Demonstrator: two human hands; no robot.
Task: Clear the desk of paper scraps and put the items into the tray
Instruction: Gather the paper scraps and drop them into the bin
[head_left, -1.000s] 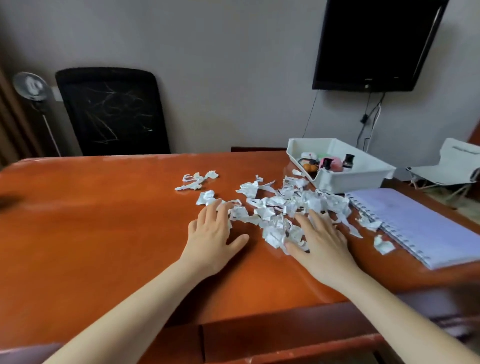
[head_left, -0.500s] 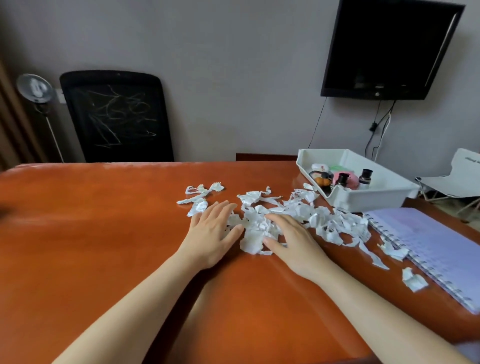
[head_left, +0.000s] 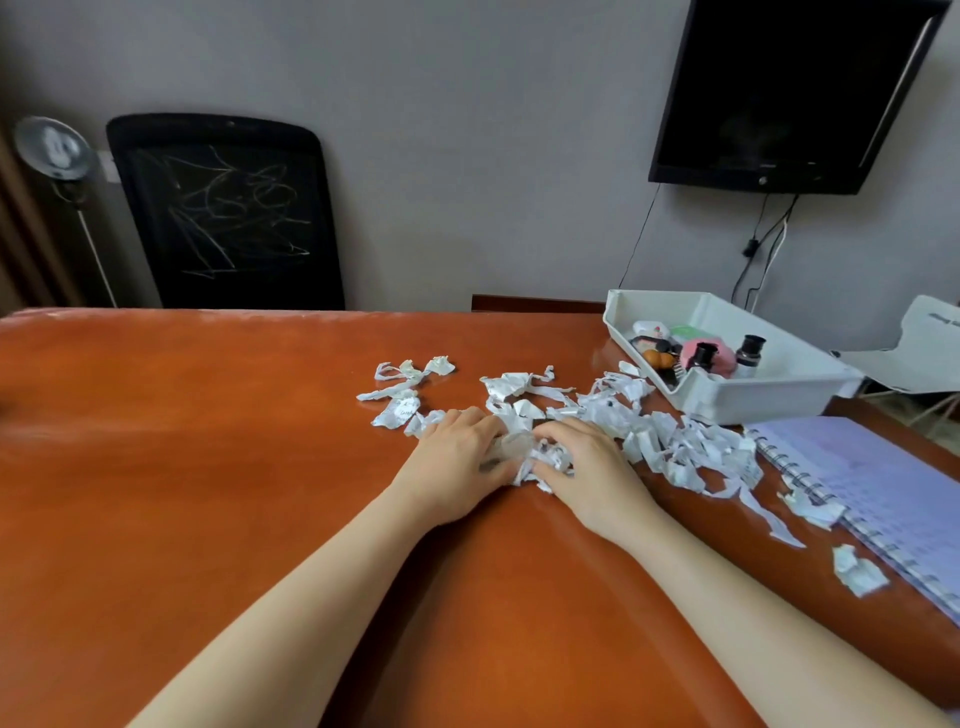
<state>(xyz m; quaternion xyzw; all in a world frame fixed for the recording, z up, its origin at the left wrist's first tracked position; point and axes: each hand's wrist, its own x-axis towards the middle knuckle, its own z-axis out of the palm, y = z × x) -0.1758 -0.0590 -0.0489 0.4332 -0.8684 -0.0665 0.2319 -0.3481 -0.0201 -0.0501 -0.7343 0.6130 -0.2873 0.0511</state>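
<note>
White torn paper scraps (head_left: 670, 441) lie scattered across the middle and right of the orange-brown desk (head_left: 182, 467). My left hand (head_left: 457, 462) and my right hand (head_left: 587, 467) are cupped close together, squeezing a small bunch of scraps (head_left: 524, 454) between them on the desk. A white plastic tray (head_left: 753, 397) stands at the back right and holds several small items, among them little dark bottles and a pink object. More loose scraps (head_left: 405, 387) lie just beyond my left hand, and a few (head_left: 857, 571) lie near the notebook.
A purple spiral notebook (head_left: 893, 499) lies at the right desk edge. Behind the desk stand a black chair back (head_left: 223, 213), a small fan (head_left: 52, 148) and a white folding chair (head_left: 930, 343). A dark screen (head_left: 779, 88) hangs on the wall.
Both hands have drawn inward toward each other, raking scraps into a bunch between them. The camera has tilted so the desk and tray sit lower and further right.
</note>
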